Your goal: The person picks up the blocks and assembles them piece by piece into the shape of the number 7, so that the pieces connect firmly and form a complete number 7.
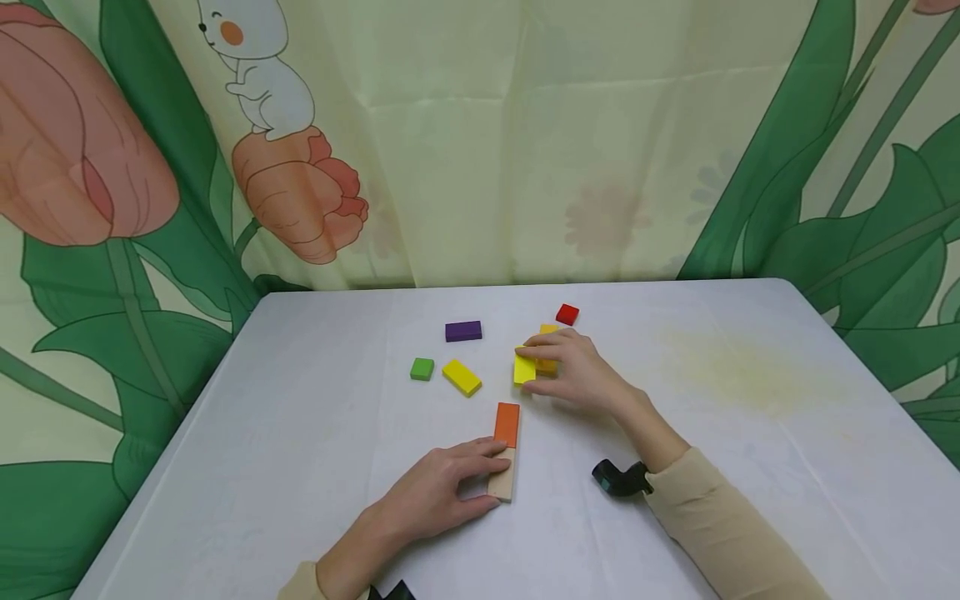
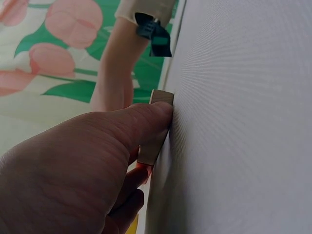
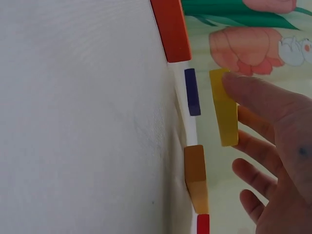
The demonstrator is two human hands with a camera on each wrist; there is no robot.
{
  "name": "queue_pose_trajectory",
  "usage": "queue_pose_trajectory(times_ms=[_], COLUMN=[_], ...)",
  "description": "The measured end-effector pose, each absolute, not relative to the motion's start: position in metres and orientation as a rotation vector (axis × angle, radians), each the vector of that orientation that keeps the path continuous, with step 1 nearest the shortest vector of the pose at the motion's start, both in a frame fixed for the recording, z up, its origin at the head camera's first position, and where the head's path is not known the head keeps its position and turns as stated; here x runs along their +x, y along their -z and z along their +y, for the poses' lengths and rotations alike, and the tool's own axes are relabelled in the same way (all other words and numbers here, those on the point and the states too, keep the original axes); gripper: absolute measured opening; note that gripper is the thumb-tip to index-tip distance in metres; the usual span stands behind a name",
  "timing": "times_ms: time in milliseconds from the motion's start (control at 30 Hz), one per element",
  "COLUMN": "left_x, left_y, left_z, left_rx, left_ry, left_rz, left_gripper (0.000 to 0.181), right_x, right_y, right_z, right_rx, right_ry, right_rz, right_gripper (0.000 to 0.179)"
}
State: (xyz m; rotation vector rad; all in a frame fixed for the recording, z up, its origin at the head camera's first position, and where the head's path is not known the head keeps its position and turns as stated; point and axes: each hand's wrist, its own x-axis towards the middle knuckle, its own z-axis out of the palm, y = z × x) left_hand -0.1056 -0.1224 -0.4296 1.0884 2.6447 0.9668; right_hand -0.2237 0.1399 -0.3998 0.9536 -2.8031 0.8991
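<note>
My left hand holds a plain wooden block flat on the table, thumb at its near end and fingertips over the far part. An orange block lies end to end with it, pointing away from me. In the left wrist view, the thumb presses against the wooden block. My right hand pinches a bright yellow block between thumb and fingers. The right wrist view shows that yellow block raised off the cloth. Behind the right hand, partly hidden, is a darker yellow block.
A second bright yellow block, a green block and a purple block lie left of the right hand. Beyond that hand is a small red block. A printed curtain hangs behind the white-covered table.
</note>
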Motion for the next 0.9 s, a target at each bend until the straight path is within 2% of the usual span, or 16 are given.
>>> queue_pose_trajectory(times_ms=[367, 900], left_x=[-0.106, -0.105], left_y=[0.429, 0.429], left_z=[-0.122, -0.122], left_rx=[1.095, 1.118], left_ry=[-0.964, -0.959], left_rz=[2.648, 2.658], left_gripper=[0.042, 0.042], right_x=[-0.230, -0.229], right_y=[0.405, 0.408], right_z=[0.120, 0.117], right_rx=[0.912, 0.933], right_ry=[-0.815, -0.709], right_rz=[-2.874, -2.939], right_gripper=[0.051, 0.051])
